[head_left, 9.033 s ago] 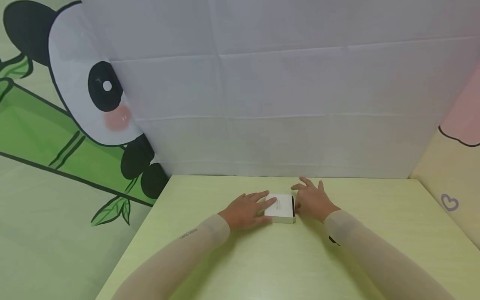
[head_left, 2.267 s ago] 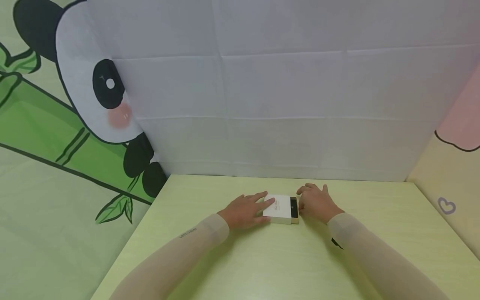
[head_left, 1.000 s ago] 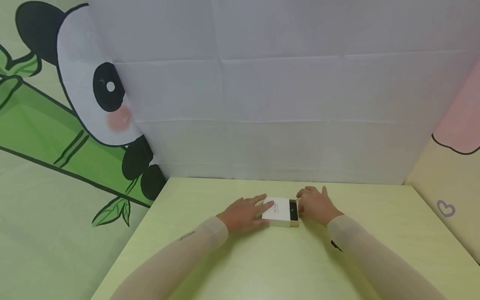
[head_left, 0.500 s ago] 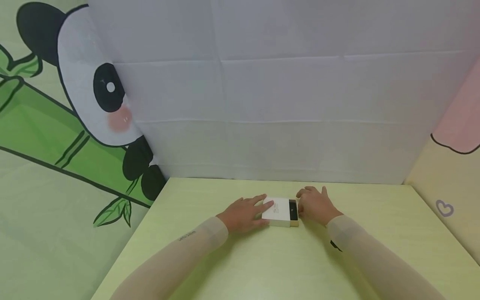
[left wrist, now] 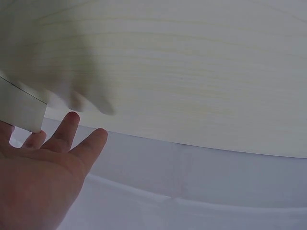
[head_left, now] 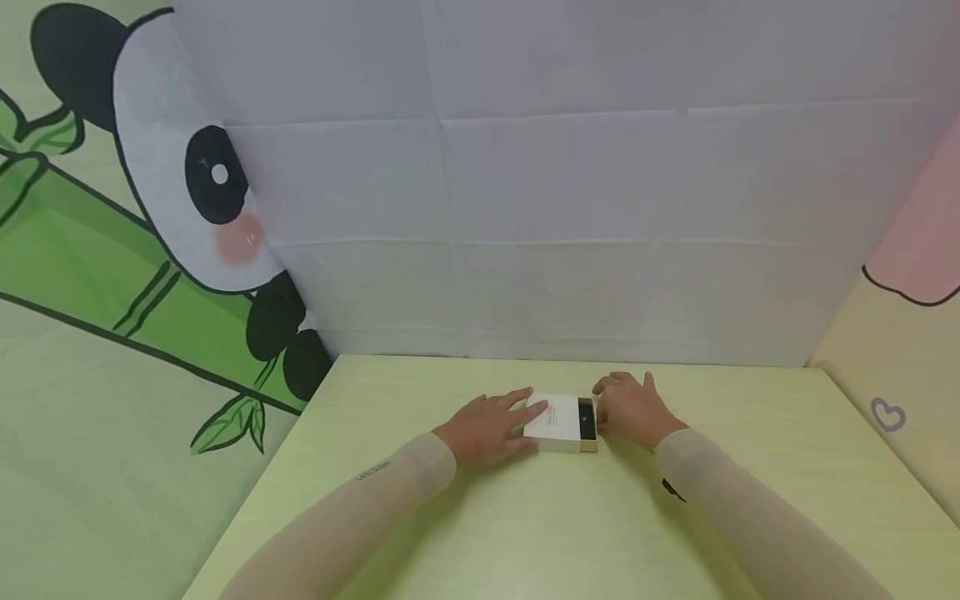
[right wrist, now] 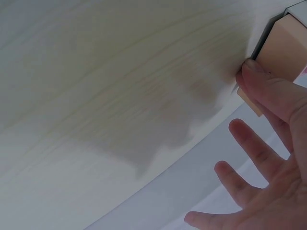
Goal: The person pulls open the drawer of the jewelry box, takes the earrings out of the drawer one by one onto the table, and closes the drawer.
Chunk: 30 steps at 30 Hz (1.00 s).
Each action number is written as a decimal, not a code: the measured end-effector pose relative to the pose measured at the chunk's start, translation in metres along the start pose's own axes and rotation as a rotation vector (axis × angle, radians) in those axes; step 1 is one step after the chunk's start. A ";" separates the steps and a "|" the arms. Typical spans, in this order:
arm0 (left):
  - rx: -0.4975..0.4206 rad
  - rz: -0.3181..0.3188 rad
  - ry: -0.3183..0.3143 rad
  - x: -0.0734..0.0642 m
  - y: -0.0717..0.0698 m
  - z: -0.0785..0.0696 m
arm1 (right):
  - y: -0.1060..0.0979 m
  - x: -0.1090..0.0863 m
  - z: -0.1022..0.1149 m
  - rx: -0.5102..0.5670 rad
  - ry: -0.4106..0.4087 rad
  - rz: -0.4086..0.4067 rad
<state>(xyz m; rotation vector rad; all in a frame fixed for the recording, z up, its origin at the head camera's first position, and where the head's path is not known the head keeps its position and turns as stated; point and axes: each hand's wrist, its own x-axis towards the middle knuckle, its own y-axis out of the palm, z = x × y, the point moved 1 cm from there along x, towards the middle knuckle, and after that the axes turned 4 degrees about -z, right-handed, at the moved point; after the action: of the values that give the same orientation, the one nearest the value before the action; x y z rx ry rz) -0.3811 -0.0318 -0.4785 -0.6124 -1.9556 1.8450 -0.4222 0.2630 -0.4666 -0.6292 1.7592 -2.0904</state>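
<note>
Box of white rectangular cardboard [head_left: 552, 419] lies near the tabletop's [head_left: 540, 525] far edge; likely light, stiff, crushable, best held by its sides. Left grip [head_left: 489, 429] spread on it; right grip [head_left: 633, 412] pinches its black-topped tan tray [head_left: 587, 419].

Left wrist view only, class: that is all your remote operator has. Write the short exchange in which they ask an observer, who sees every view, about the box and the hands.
Operator: I see the left hand at a corner of the box. Is the box shut?
Observer: No. In the head view, an inner tray stands part-way out of the box's right end.
Operator: And the right hand? I can't see it.
Observer: The right wrist view shows the right hand with thumb and a finger together at the tray's tan end.
</note>
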 end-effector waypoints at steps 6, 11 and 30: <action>0.009 -0.005 0.008 0.000 0.000 0.001 | 0.003 0.004 -0.001 -0.011 0.012 0.013; 0.008 -0.005 0.007 0.000 0.000 0.001 | 0.003 0.004 -0.001 -0.006 0.018 0.012; -0.011 -0.013 0.005 -0.001 -0.001 -0.001 | 0.003 -0.001 0.000 -0.035 0.011 -0.028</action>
<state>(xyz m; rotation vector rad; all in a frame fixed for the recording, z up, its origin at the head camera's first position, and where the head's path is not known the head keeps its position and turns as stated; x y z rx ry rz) -0.3800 -0.0313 -0.4773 -0.6058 -1.9634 1.8236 -0.4218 0.2630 -0.4701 -0.6571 1.8064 -2.0890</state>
